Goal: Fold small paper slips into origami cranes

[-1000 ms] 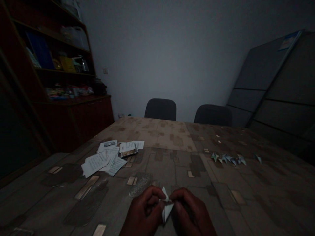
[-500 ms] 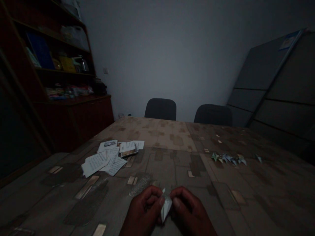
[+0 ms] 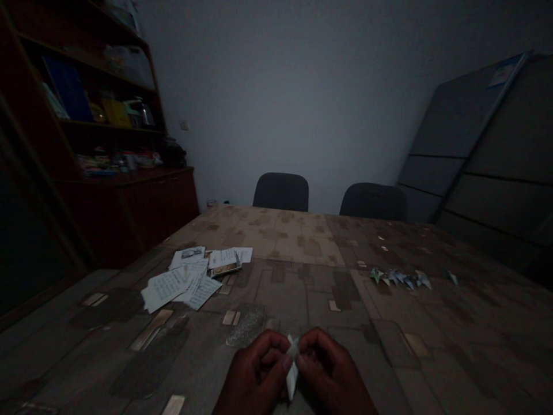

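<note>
A small piece of folded white paper (image 3: 292,380), narrow and pointed at its lower end, is pinched between my two hands near the front of the table. My left hand (image 3: 259,369) grips its left side between thumb and forefinger. On the other side, my right hand (image 3: 330,366) pinches it the same way, with the remaining fingers curled in. A short tip of the paper sticks up between the forefingers. The room is dim, so the fold lines are hard to make out.
Loose printed paper cards (image 3: 185,279) lie spread at the left of the patterned tablecloth (image 3: 298,300). Several small folded paper figures (image 3: 401,279) stand in a row at the right. Two dark chairs (image 3: 280,191) are behind the table, and a shelf cabinet (image 3: 129,196) stands at the left.
The folded paper has turned more upright and looks narrower, its lower point shifting slightly right and down. Both hands still pinch it, with the right thumb now closer to the left.
</note>
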